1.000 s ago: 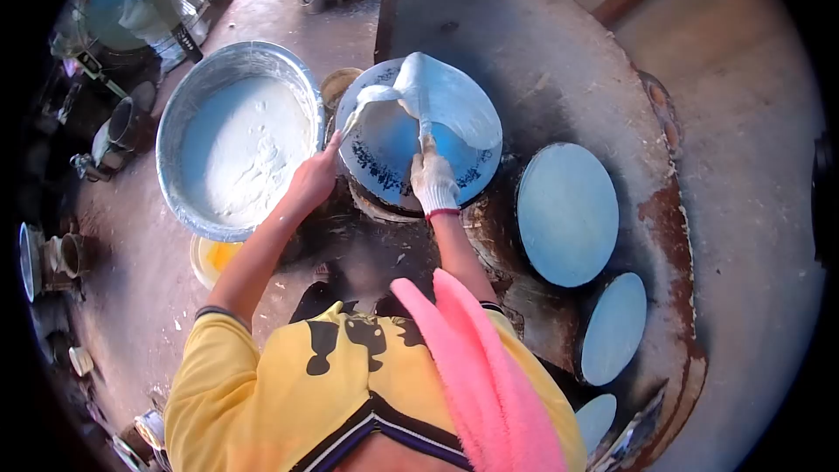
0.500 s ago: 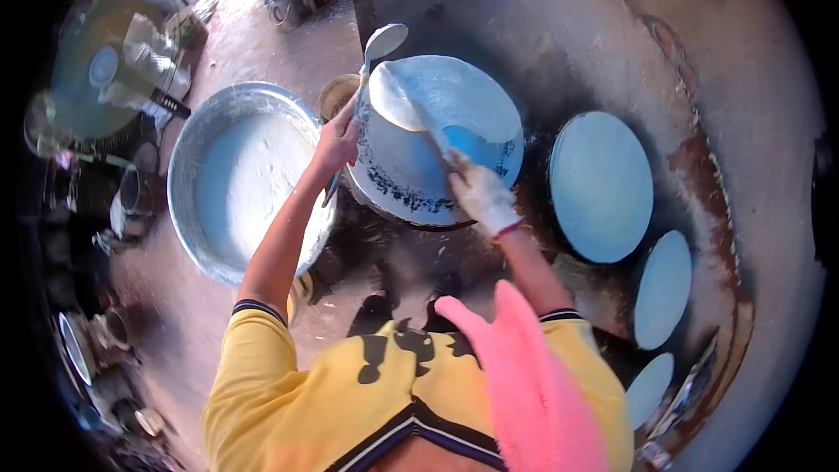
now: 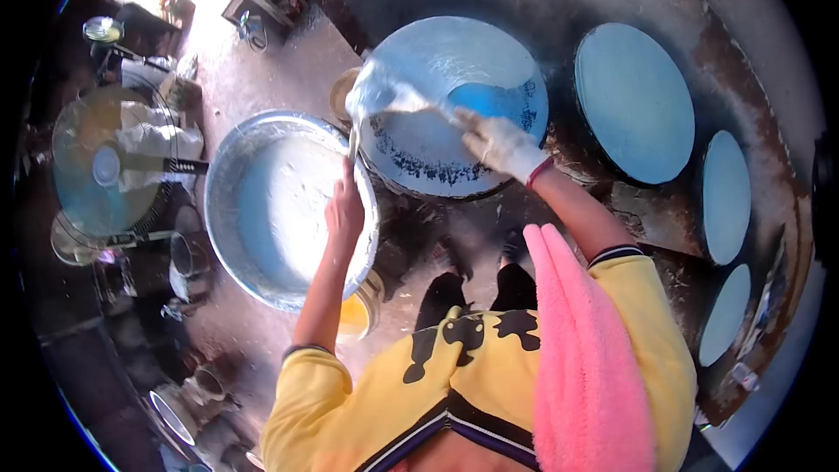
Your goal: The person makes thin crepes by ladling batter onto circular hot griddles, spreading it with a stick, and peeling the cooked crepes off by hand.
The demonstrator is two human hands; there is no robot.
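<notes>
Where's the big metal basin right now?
In the head view, the basin sits left of centre, between the fan and the speckled round surface; the left hand shows against its right side.

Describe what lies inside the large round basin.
A white, batter-like mass lies in the basin. The left forearm hides part of it; the bottom beneath cannot be seen.

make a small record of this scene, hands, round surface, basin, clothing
left hand: bare, gripping a slim-handled utensil, far end blurred
right hand: white-gloved, holding a slim pale tool, blurred
surface: large round bluish-white plate, black specks near its edge
basin: wide round silver metal basin holding white mixture
clothing: yellow short-sleeved shirt, fluffy pink towel over it
</notes>
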